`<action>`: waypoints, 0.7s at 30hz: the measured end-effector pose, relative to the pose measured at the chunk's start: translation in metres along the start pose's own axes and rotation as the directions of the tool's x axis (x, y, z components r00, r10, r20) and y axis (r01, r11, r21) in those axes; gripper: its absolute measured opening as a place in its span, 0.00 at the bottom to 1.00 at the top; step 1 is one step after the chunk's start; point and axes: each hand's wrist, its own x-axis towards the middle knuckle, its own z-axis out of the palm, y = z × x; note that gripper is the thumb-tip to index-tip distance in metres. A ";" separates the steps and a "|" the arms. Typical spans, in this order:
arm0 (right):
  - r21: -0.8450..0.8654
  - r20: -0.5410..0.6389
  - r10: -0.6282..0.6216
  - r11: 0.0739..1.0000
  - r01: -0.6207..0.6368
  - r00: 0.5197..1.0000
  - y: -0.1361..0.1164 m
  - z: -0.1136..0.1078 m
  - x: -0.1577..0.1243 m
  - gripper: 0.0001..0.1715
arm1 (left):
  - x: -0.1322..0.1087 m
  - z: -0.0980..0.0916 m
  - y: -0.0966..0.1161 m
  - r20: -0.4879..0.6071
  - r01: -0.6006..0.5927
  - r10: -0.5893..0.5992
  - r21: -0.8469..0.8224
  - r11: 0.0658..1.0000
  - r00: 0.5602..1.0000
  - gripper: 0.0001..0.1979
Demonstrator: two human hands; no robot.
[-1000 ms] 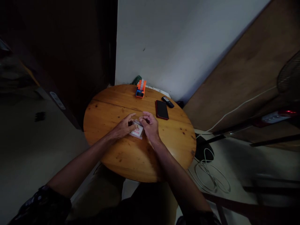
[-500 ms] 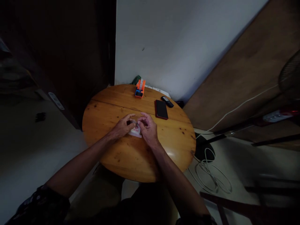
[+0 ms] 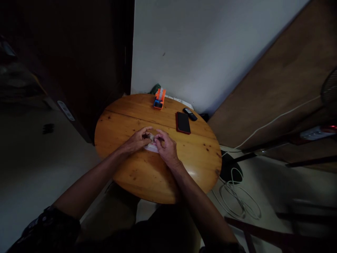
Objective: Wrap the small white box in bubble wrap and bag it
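Observation:
A small pale packet [image 3: 152, 148] with some reddish print lies low over the middle of the round wooden table [image 3: 137, 175]. My left hand [image 3: 139, 140] pinches its upper left part between thumb and fingers. From the other side, my right hand [image 3: 166, 146] grips its upper right part, thumb and fingertips bent together. The two sets of fingertips nearly meet at the packet's top edge. Much of the packet is hidden behind the fingers, and what it contains cannot be made out.
An orange tape dispenser [image 3: 159, 99] stands near the table's back edge. To its right lie a dark phone [image 3: 183, 122] in a red case and a small black keypad handset [image 3: 190, 114]. A white wall rises behind. Coiled pale cable [image 3: 237, 196] covers floor at right.
Both hands stay at the packet, with small finger movements. Less of its printed face shows now. The whole view has shifted slightly.

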 end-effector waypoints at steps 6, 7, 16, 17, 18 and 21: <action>-0.192 0.050 0.006 0.981 0.004 0.999 -0.004 -0.008 0.009 0.16 | 0.000 0.004 0.001 -0.048 -0.024 0.026 0.038 0.999 0.999 0.31; -0.209 0.060 0.010 0.978 0.003 0.998 -0.005 -0.009 0.011 0.16 | 0.001 0.005 0.001 -0.059 -0.029 0.032 0.045 0.999 0.998 0.30; -0.045 0.045 0.054 0.998 -0.052 0.998 -0.006 -0.013 0.010 0.15 | 0.002 0.011 -0.001 -0.110 -0.028 0.032 0.040 0.999 0.993 0.25; -0.045 0.037 0.053 0.998 -0.052 0.998 -0.006 -0.013 0.008 0.15 | 0.002 0.011 -0.001 -0.112 -0.027 0.032 0.050 0.998 0.993 0.24; -0.050 0.031 0.051 0.998 -0.049 0.998 -0.007 -0.012 0.007 0.14 | 0.001 0.011 0.000 -0.118 -0.024 0.031 0.062 0.998 0.992 0.23; -0.083 0.023 0.030 0.996 -0.028 0.999 -0.009 -0.011 0.002 0.14 | 0.001 0.010 0.001 -0.126 -0.017 0.026 0.074 0.997 0.992 0.23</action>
